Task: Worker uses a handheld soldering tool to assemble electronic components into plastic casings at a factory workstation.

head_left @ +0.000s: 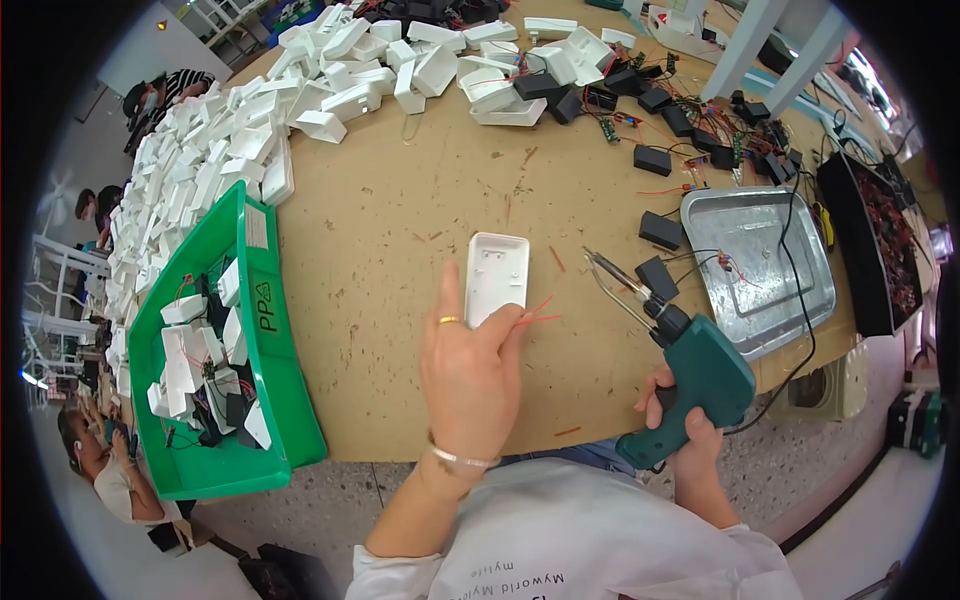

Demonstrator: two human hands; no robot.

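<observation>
A shallow white plastic case [497, 272] lies open side up in the middle of the table, with small moulded posts inside. My left hand [468, 370] covers its lower end, one finger stretched along its left side and the thumb at its lower right corner. Thin red wires [541, 319] stick out beside that thumb; what they join is hidden under the hand. In my right hand [688, 425] is a green soldering gun [708, 372], gripped by its handle with fingers at the trigger. Its tip points up and left, apart from the case.
A green bin [262, 350] of wired cases stands at the left. White cases [210, 160] pile up behind it. Black boxes with wires [680, 120] lie at the far right. A metal tray [765, 290], crossed by a black cord [803, 300], sits near a black box [870, 250].
</observation>
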